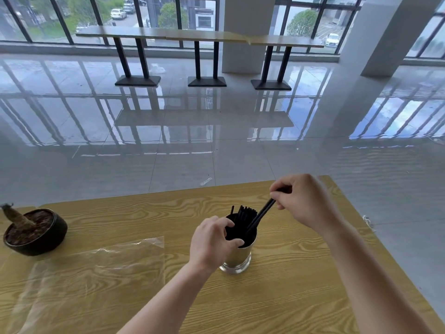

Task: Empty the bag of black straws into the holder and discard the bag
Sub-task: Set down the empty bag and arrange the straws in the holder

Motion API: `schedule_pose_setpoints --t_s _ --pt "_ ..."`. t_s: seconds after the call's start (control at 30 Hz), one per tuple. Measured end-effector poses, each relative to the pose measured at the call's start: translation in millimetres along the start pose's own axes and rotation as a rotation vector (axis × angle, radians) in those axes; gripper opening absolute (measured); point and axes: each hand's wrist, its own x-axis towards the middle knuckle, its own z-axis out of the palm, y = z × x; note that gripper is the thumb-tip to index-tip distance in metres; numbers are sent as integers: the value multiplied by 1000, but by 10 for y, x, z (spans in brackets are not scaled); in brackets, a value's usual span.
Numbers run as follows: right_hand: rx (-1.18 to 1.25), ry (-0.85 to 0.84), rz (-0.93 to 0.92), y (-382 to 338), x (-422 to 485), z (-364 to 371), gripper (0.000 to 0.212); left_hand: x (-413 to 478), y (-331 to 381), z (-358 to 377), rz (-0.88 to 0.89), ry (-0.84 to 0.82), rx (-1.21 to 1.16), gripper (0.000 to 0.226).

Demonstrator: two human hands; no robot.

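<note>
**A:** What is in view?

**B:** A head-worn camera looks down at a light wood-grain table. A shiny cylindrical metal holder stands upright near the middle. A bunch of thin black plastic straws stands in it.

**A:** And the hands?

**B:** The left hand curls round the holder's rim, gripping it with thumb and fingers. The right hand, above and to the right, pinches the upper ends of a few straws. Those straws slant down, with their lower ends inside the holder.

**A:** Where is the bag?

**B:** A clear flat plastic bag lies on the table to the left, apart from both hands. It looks empty. Beyond it sits a round black pot holding a cut stump.

**A:** So which step is this?

**B:** Probably the last straws going in. The next move calls for the right hand to let them drop among the rest. After that the bag must be picked up and thrown away. No bin is in sight.
</note>
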Motion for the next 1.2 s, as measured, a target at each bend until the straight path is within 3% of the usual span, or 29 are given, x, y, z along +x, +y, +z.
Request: schedule_pose_setpoints --t_s 0.1,0.27,0.63,0.73,1.0,1.2 --pt "-13 -19 -2 17 21 157 13 68 82 45 43 14 95 37" --pt "-91 -119 7 69 4 480 6 197 132 52 25 134 48 9" --pt "-151 -119 -119 218 -121 1133 19 257 -23 119 -133 147 -88 13" --pt "-105 -34 -141 285 -177 1141 20 300 -33 126 -154 188 -109 18" --pt "-11 141 -34 534 -193 1014 15 562 -13 98 -88 86 -123 38" --pt "5 115 71 594 -23 1053 14 664 -5 128 -90 51 -117 19"
